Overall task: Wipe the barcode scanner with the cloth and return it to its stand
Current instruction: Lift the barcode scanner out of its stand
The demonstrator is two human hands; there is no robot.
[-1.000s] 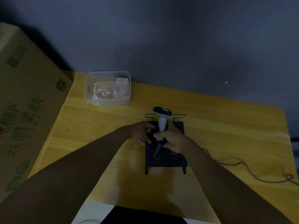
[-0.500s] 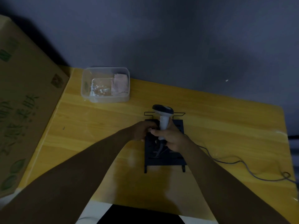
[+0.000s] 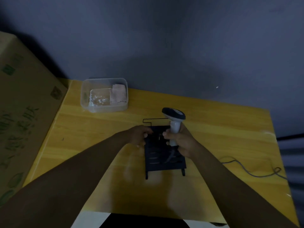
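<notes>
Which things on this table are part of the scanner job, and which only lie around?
For the job:
barcode scanner, held in right hand
black stand, left hand on it
pink cloth in clear tub

Lying about:
cardboard box

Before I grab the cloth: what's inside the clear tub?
The clear tub holds a folded pinkish cloth and a white-speckled block; anything beneath them is hidden.
</notes>
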